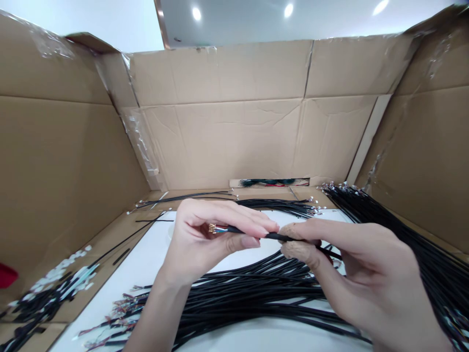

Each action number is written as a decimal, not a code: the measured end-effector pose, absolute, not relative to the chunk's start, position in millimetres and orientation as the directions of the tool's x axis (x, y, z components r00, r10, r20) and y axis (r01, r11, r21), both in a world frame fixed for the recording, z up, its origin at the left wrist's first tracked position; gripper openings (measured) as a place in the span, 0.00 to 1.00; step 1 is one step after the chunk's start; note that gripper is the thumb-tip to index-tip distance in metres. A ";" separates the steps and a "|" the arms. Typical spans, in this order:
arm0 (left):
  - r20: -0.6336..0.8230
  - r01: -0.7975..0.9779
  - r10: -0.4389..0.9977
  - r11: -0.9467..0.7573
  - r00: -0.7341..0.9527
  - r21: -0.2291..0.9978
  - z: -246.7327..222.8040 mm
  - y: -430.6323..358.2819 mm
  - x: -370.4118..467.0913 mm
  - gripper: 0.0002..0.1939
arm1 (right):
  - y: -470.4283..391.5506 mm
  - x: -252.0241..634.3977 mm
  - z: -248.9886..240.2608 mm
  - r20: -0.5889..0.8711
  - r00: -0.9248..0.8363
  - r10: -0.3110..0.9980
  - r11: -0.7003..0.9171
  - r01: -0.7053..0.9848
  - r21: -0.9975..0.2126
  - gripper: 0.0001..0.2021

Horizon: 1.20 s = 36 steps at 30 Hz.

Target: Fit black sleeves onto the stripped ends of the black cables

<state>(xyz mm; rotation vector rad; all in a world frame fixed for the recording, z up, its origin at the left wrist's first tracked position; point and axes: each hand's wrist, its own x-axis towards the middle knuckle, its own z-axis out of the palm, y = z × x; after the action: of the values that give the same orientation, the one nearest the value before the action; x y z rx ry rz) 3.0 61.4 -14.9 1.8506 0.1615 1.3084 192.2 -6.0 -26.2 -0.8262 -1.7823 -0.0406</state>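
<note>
Black cable (pixel 274 236), held nearly level above a pile of black cables (pixel 256 293) on a white tabletop (pixel 264 335). My left hand (pixel 203 252) clamps it between thumb and fingers, near the end where coloured wires (pixel 222 228) bear gold-coloured terminals (pixel 212 228); my right hand (pixel 366 274) pinches it farther along. A cable bundle (pixel 388 227) lies to my right.
</note>
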 end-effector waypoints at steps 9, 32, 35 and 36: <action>0.675 -0.527 0.579 -0.435 0.457 0.730 -19.6 67.9 10.7 0.08 | -8.2 191.3 -25.3 0.810 -0.107 0.576 0.716 0.545 -0.437 0.10; 0.670 -0.458 0.584 -0.491 0.458 0.741 -28.6 67.0 27.5 0.03 | -5.8 190.8 -23.2 0.831 -0.144 0.538 0.725 0.582 -0.369 0.11; 0.685 -0.471 0.575 -0.499 0.448 0.727 -30.0 67.7 29.6 0.03 | -5.9 192.1 -21.0 0.783 -0.154 0.602 0.704 0.565 -0.430 0.13; 0.691 -0.480 0.571 -0.500 0.443 0.721 -30.6 68.2 30.3 0.04 | -6.2 192.8 -20.7 0.767 -0.152 0.623 0.694 0.559 -0.453 0.12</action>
<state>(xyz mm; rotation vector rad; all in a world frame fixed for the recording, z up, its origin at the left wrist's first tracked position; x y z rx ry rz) 30.3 68.2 -30.6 1.6630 0.0795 1.2738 192.8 -6.2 -20.7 -0.9340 -1.8169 0.0731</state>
